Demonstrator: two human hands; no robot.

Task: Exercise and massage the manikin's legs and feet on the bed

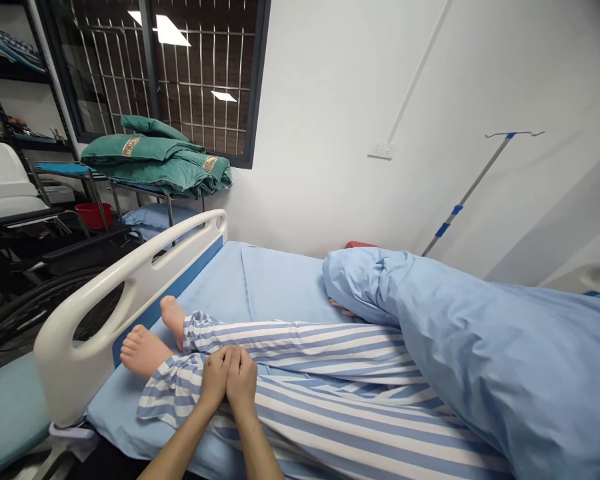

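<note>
My left hand (217, 375) and my right hand (241, 379) sit side by side, touching, on the lower part of the near striped trouser leg (325, 417). Fingers on both are bent and closed, their tips turned down; whether cloth is caught in them is hidden. The blue-and-white trousers are on a figure lying on the bed, which looks like a care manikin. Its bare near foot (143, 350) and far foot (173, 317) point toward the footboard. A light blue quilt (480, 347) covers the upper legs and body. Fingertips (343, 307) of the figure show under the quilt's edge.
A cream footboard (85, 313) closes the bed's left end. Beyond it stand a wheelchair (45, 267), a red bucket (94, 215) and folded green bedding (155, 160) on a rack. Behind the bed are a wall socket (381, 151) and a drip pole (467, 193).
</note>
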